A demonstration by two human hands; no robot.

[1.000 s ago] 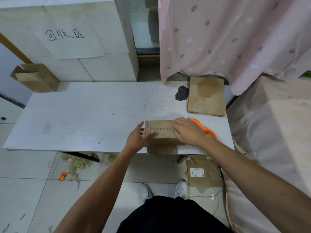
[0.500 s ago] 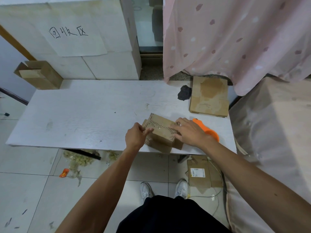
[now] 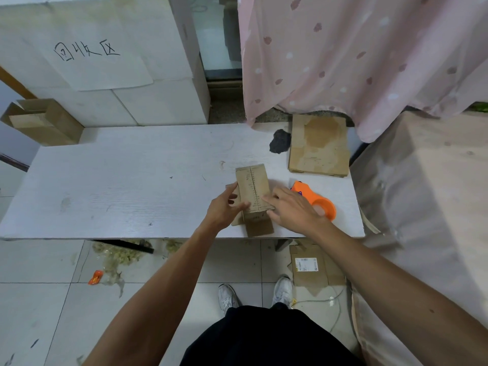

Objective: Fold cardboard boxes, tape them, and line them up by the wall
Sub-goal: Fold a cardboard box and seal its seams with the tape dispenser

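Note:
A small brown cardboard box (image 3: pixel 253 186) stands on the white table (image 3: pixel 126 186) near its front edge, long axis pointing away from me, a seam running down its top and loose flaps hanging at the near end. My left hand (image 3: pixel 224 207) touches its left side with straight fingers. My right hand (image 3: pixel 290 208) lies flat against its right side and near corner. An orange tape dispenser (image 3: pixel 318 200) lies just right of my right hand, partly hidden by it. A folded box (image 3: pixel 39 120) sits by the wall at far left.
A flat stained cardboard sheet (image 3: pixel 318 145) lies at the table's back right beside a dark lump (image 3: pixel 280 141). A pink curtain (image 3: pixel 356 54) hangs behind. A covered surface (image 3: pixel 422 194) adjoins on the right. Flattened cardboard (image 3: pixel 314 268), debris and my shoes are on the tiled floor.
The box has been turned about a quarter turn on the table, from lying crosswise to pointing away from me. Both hands stayed at its sides; the tape dispenser is more exposed.

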